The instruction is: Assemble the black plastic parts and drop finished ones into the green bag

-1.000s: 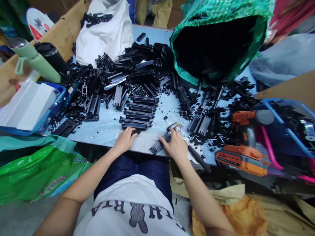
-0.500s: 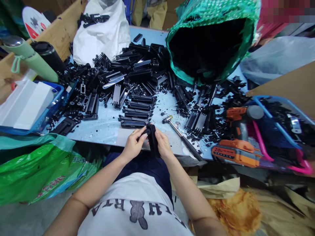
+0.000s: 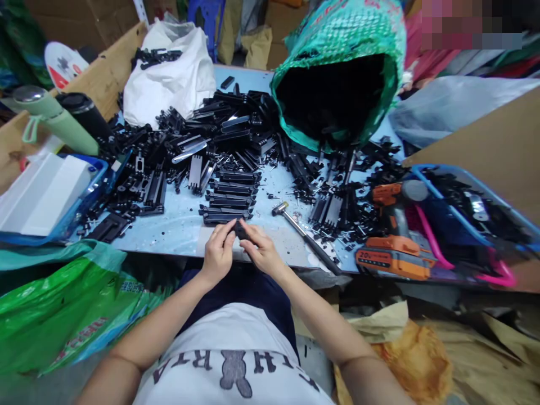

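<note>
Both hands meet at the front edge of the blue table (image 3: 177, 239), closed around a black plastic part (image 3: 239, 229). My left hand (image 3: 218, 250) pinches its left end between thumb and fingers. From the right, my right hand (image 3: 261, 247) grips the same part, and the fingers cover most of it. Just beyond the hands lies a row of several long black assembled pieces (image 3: 230, 201), stacked one behind another. A hammer (image 3: 301, 230) with a dark handle rests right of my right hand.
Heaps of black parts (image 3: 236, 121) spread across the table. A green woven sack (image 3: 291, 67) opens toward me at the back. An orange cordless drill (image 3: 392, 253) and a blue basket (image 3: 451, 214) stand right. Bottles (image 3: 63, 121) and a blue tray (image 3: 42, 236) are left.
The black part has turned from upright, with its long side showing, to mostly hidden between the fingers. My hands have moved slightly left and closer together. The camera view has shifted a little.
</note>
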### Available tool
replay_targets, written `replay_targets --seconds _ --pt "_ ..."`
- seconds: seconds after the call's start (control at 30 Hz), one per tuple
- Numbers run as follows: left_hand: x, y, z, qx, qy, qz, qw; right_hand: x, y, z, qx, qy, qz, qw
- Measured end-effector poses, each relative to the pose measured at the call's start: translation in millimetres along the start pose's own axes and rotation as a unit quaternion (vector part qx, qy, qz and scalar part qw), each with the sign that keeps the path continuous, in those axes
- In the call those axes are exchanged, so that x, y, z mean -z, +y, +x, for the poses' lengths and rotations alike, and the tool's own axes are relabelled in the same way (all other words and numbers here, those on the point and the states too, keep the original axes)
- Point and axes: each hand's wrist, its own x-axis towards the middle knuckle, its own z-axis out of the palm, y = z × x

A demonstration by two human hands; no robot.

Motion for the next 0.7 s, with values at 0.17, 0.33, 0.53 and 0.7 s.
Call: replay_targets --seconds 0.17,0.33,0.53,0.7 --pt "6.8 -18.4 -4.6 0.028 -0.036 0.16 0.986 61.6 39.7 32.8 -0.068 -0.031 -0.196 0.978" --pt "1.1 -17.3 17.5 -0.216 -0.319 0.306 0.871 177.2 103.1 102.0 -0.23 0.164 -0.417 0.864" --pt "-6.2 -24.5 30.2 -0.215 -0.263 0.429 0.837 241.8 156.2 134.1 -0.457 0.211 -0.449 0.738" --pt "2.2 -32.0 29.0 -0.206 -0.264 0.457 0.824 254.5 158.1 129.5 -0.445 0.242 -0.409 0.759"
